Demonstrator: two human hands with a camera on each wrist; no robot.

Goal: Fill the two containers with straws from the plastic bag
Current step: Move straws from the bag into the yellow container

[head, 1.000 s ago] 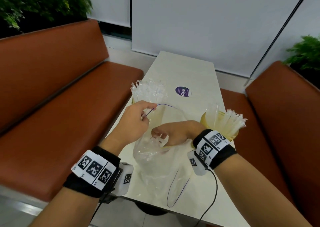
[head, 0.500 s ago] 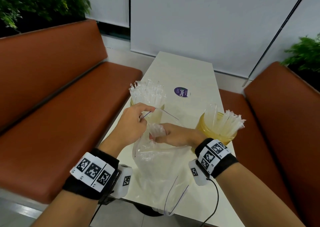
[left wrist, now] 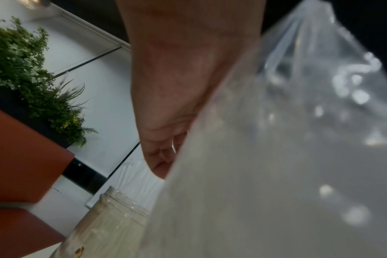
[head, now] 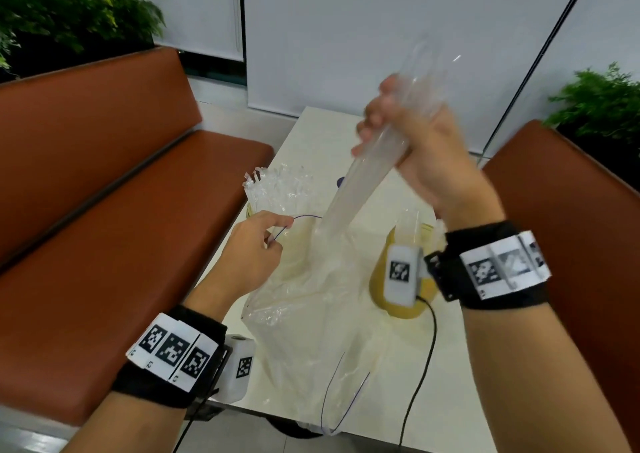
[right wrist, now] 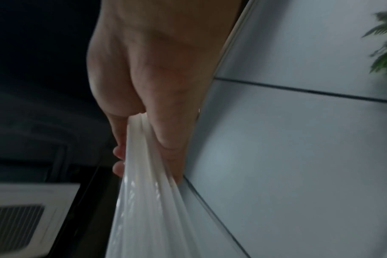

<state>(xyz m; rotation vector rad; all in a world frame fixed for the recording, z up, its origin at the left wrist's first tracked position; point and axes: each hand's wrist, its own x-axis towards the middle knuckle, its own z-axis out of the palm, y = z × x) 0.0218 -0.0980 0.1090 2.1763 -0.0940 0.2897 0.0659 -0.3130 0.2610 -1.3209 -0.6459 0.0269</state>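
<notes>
1. Right hand (head: pixel 412 144) — raised above the table (head: pixel 332 130), fingers curled round a bundle of clear straws (head: pixel 360 175) whose lower ends are at the mouth of the plastic bag (head: pixel 311 321).
2. Left hand (head: pixel 252 258) pinches the bag's rim near its purple drawstring (head: pixel 301 218); a firm hold here should stop the bag from lifting with the bundle.
3. Left container (head: pixel 270 217) looks full; the right container (head: pixel 412 241), partly hidden by the wrist, appears to have room — the likely target.
4. Best practice: draw the bundle straight up until its ends are clear, then lower it upright.
</notes>
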